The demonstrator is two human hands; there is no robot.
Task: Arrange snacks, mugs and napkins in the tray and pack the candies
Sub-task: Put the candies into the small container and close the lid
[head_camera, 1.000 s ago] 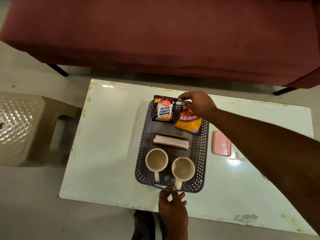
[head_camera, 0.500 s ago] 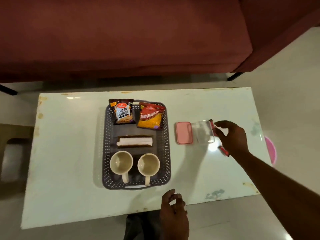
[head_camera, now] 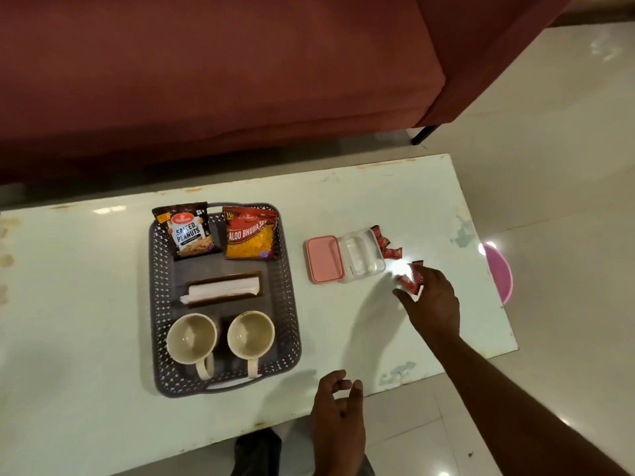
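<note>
Head camera is showing the right hand [head_camera: 433, 300] now reaching over the red-wrapped candies [head_camera: 410, 280] on the right part of the table [head_camera: 86, 304], having left the snack packets a second ago and swung across past the clear container [head_camera: 362, 255]. Its fingers are spreading loosely over the nearest wrappers, touching or nearly so; whether any candy is actually pinched cannot be told. The left hand [head_camera: 338, 407] has come off the tray's near handle and is hovering, loosely curled and empty, at the table edge.

That shift suggests the tray stage is finished and candy packing is beginning. Inside the grey perforated plastic tray [head_camera: 292, 304] are lying the glossy peanuts packet [head_camera: 187, 231], the bhujia packet [head_camera: 251, 235], folded white napkins [head_camera: 220, 290] in a dark holder, and two smooth cream mugs [head_camera: 220, 338]. The pink lid [head_camera: 323, 259] is lying flat, touching the container's left side.
</note>
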